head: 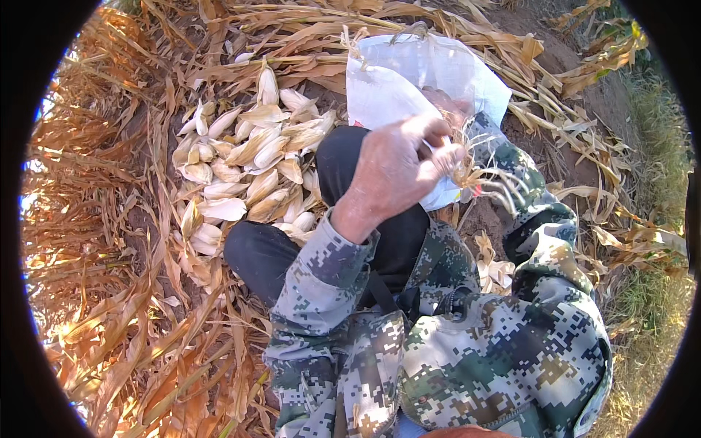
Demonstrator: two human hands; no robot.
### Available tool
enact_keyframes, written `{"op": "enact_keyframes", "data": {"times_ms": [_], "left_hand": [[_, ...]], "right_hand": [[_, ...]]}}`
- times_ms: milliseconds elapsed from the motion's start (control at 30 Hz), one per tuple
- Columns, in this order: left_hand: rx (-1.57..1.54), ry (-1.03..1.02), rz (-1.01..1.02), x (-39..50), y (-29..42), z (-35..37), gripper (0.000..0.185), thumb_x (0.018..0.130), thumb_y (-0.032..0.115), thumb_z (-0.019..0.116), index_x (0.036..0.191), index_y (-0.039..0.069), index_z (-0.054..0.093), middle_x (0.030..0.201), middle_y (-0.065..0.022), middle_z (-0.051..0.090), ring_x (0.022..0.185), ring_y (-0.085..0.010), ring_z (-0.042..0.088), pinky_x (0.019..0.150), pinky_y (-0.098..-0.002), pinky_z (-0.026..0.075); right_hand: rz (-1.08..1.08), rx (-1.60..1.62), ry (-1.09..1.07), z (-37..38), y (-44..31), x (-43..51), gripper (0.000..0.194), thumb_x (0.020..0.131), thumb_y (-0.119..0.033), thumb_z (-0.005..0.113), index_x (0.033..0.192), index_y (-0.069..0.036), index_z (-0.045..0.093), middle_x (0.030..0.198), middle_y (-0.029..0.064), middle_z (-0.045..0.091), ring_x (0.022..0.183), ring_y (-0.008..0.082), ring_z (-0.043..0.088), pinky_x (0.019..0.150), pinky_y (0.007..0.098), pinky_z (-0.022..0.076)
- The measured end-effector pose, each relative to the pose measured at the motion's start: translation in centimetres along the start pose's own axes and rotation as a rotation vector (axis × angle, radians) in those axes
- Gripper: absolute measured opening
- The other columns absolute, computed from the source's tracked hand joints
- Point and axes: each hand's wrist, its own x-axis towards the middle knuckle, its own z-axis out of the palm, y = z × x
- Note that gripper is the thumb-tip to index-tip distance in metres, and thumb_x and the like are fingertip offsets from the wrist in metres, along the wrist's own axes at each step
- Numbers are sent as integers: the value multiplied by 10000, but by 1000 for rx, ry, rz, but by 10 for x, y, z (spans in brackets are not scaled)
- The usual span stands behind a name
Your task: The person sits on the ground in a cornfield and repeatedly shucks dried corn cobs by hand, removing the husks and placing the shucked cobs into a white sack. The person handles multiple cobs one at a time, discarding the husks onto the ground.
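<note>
My left hand (397, 167) is curled with its fingertips pinched on the near edge of a white woven sack (378, 90), beside a tuft of frayed, pale fibres (468, 172). The sack lies with its mouth spread. My right hand (449, 107) reaches into the sack's mouth from the right; its fingers are partly hidden behind the sack's edge and my left hand, so its grip does not show. A heap of maize ears in dry husks (265, 145) lies left of the sack, by my dark-trousered knees.
Dry maize stalks and leaves (148, 350) cover the ground at the left, with more stalks (306, 33) behind the sack. Some loose husks (493, 271) lie near my right sleeve. Bare soil (608, 117) and green grass (657, 180) lie at the right.
</note>
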Motion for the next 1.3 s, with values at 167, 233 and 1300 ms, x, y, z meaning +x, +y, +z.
{"op": "enact_keyframes", "data": {"times_ms": [167, 233, 1300], "left_hand": [[516, -40, 328, 67, -76, -42, 758, 966, 654, 660, 1389, 26, 675, 1299, -214, 732, 1211, -391, 681, 1069, -459, 504], [490, -311, 11, 69, -128, -40, 794, 958, 695, 620, 1409, 44, 674, 1344, -212, 719, 1226, -388, 679, 1078, -449, 495], [610, -708, -292, 1, -256, -52, 761, 921, 507, 744, 1530, 78, 585, 1581, -169, 531, 1482, -355, 496, 1223, -448, 397]], "right_hand": [[-48, 46, -80, 9, -37, -11, 619, 930, -184, 708, 1499, -37, 512, 1394, 220, 626, 1184, 445, 664, 1045, 561, 517], [-50, 48, -122, 12, -43, -16, 630, 930, -186, 707, 1507, -37, 504, 1404, 222, 619, 1188, 449, 662, 1051, 569, 514], [505, 357, 387, 174, 59, -60, 1047, 784, -265, 796, 1639, 46, 277, 1666, 383, 268, 1541, 524, 327, 1285, 523, 319]]}}
